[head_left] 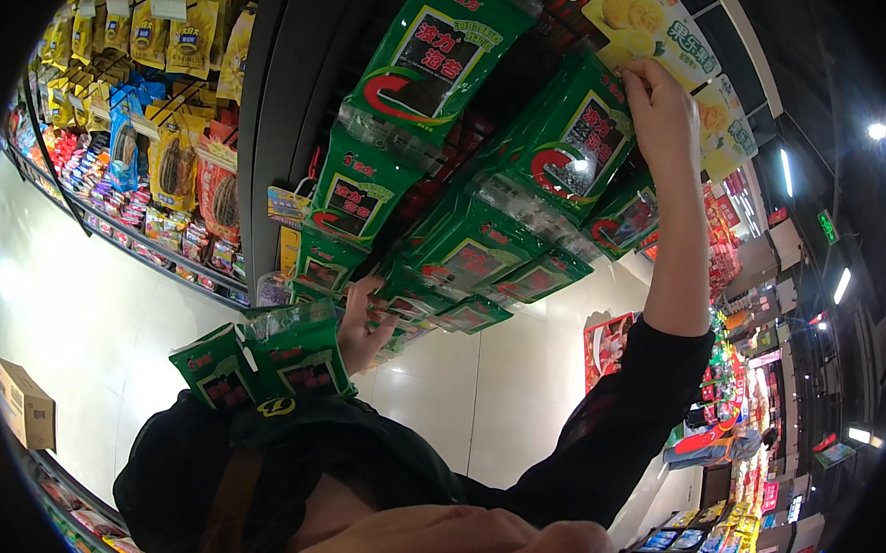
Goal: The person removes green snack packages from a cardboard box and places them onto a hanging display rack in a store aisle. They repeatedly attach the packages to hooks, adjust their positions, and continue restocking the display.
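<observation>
My raised right hand point(658, 111) pinches the top corner of a green seaweed snack pack point(581, 141) hanging in a row from the display. Lower down, my left hand point(363, 336) has its fingers parted beside the lower hanging green packs point(412, 301). Two more green packs point(296, 355) lie between my left wrist and my dark clothing, covering part of that forearm. Whether the left fingers grip anything is hidden. Another column of hanging green packs point(365, 190) runs down the display to the left of the row at my right hand.
A dark upright post point(278, 118) separates this display from hooks of yellow sunflower-seed bags point(175, 157). Yellow printed cards point(651, 28) border the display above my right hand. On the pale floor point(437, 396) stands a cardboard box point(27, 405). A person point(742, 446) is farther along the aisle.
</observation>
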A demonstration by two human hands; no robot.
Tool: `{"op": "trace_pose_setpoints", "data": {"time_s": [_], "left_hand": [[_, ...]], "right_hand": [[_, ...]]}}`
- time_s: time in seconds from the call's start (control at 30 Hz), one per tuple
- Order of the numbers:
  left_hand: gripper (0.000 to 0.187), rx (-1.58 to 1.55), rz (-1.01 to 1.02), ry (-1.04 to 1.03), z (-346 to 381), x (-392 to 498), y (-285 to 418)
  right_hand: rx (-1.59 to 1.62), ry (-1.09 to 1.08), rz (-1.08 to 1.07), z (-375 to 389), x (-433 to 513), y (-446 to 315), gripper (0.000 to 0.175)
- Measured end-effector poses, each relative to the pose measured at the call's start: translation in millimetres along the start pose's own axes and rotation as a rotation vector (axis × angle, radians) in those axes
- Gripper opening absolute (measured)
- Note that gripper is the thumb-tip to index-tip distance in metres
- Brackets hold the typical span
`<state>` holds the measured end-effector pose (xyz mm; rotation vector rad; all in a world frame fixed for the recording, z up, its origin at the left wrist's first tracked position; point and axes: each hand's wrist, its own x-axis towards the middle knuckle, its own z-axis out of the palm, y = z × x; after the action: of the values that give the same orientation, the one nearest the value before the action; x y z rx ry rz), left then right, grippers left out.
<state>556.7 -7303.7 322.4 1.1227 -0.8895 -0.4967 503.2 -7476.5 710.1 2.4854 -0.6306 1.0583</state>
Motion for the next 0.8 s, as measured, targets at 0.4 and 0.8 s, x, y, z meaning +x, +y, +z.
{"op": "trace_pose_setpoints", "data": {"time_s": [0.4,0.8], "left_hand": [[0.042,-0.332,-0.137,-0.091,8.7,4.4,-9.2],[0.038,-0.325,-0.121,0.015,2.1,2.2,-14.5]], "right_hand": [[0.094,0.022,-0.144,5.3,-6.6,3.7,0.014],[-0.288,0.167,-0.466,-6.0,-0.7,-3.2,0.011]]}}
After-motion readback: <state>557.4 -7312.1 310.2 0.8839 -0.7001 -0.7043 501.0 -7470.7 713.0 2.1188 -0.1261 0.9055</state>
